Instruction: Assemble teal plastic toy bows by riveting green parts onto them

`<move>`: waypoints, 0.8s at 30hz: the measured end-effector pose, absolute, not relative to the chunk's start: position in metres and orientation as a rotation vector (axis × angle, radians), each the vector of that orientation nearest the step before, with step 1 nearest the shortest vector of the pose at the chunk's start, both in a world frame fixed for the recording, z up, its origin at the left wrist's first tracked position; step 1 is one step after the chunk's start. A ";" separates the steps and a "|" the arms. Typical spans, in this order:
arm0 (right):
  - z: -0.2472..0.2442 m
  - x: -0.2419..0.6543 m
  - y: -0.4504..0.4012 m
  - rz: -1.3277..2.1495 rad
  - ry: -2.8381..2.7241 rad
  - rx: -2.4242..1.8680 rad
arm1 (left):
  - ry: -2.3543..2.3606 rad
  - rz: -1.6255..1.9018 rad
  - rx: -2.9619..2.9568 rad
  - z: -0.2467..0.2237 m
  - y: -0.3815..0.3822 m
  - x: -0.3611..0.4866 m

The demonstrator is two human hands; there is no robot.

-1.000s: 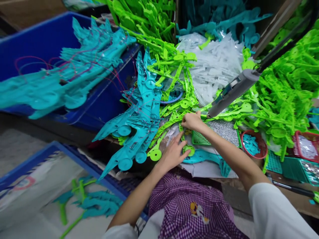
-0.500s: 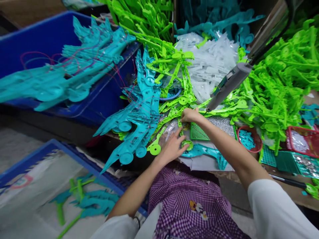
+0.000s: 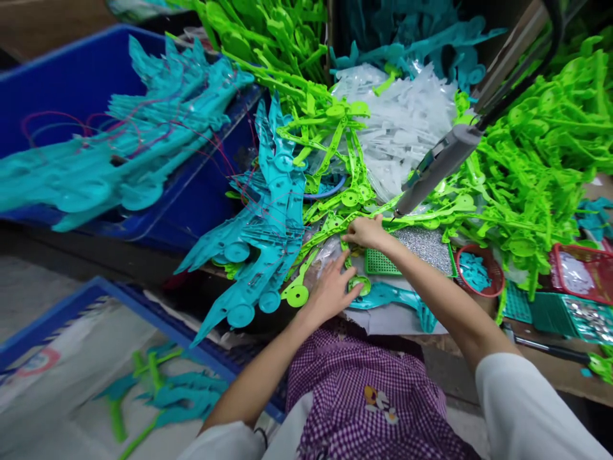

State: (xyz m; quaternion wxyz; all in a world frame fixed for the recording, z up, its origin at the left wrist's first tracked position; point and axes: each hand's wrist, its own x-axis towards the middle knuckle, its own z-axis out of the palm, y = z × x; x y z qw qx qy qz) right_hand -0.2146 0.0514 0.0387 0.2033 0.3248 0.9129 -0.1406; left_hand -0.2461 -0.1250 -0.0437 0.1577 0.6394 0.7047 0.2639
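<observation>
My left hand [image 3: 329, 289] lies low over the work surface with its fingers spread, beside a lime-green plastic part with a round end [image 3: 360, 285]. Just beyond it, my right hand [image 3: 366, 231] is bent down with its fingers closed near the upper end of that part; what they grip is hidden. A turquoise plastic animal-shaped piece [image 3: 387, 294] rests in front, close to the left thumb. Right of my right hand is a green tray [image 3: 380, 263] holding many small silvery pieces. Above the right wrist hangs a grey powered screwdriver [image 3: 435, 167], its tip pointing down.
Turquoise pieces with red wires overhang a blue bin [image 3: 165, 203] on the left. Lime-green parts [image 3: 541, 166] are heaped at right, clear plastic pieces [image 3: 400, 121] behind. A red bowl [image 3: 500, 284], a red basket [image 3: 591, 255] and a hammer-like tool [image 3: 550, 348] sit to the right.
The view has shifted slightly. My right hand has moved a little left and down, and stays closed. My left hand stays spread in nearly the same place.
</observation>
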 end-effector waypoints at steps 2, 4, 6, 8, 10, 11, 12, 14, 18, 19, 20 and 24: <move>0.036 -0.202 0.044 -0.371 2.641 0.904 | 2.027 0.757 1.831 -0.043 -0.124 -0.245; 0.031 -0.191 0.036 -0.340 2.747 0.927 | 2.035 0.771 1.828 -0.044 -0.124 -0.244; 0.025 -0.181 0.026 -0.324 2.867 0.965 | 2.036 0.790 1.825 -0.045 -0.124 -0.244; 0.017 -0.174 0.018 -0.339 2.963 0.983 | 2.032 0.793 1.826 -0.045 -0.125 -0.244; 0.010 -0.170 0.012 -0.373 3.010 0.988 | 2.031 0.776 1.827 -0.044 -0.125 -0.245; 0.008 -0.169 0.010 -0.386 3.021 0.995 | 2.033 0.762 1.825 -0.043 -0.125 -0.245; 0.005 -0.168 0.008 -0.392 3.032 1.010 | 2.037 0.746 1.821 -0.043 -0.126 -0.245; 0.003 -0.169 0.006 -0.391 3.049 1.070 | 2.045 0.716 1.812 -0.041 -0.126 -0.244; 0.001 -0.170 0.003 -0.380 3.020 1.166 | 2.037 0.710 1.808 -0.039 -0.127 -0.244; 0.002 -0.171 0.003 -0.376 3.002 1.176 | 2.030 0.718 1.810 -0.039 -0.127 -0.245; 0.002 -0.172 0.003 -0.369 2.982 1.180 | 2.024 0.723 1.812 -0.039 -0.127 -0.245; 0.008 -0.177 0.008 -0.353 2.937 1.173 | 2.033 0.717 1.810 -0.040 -0.126 -0.246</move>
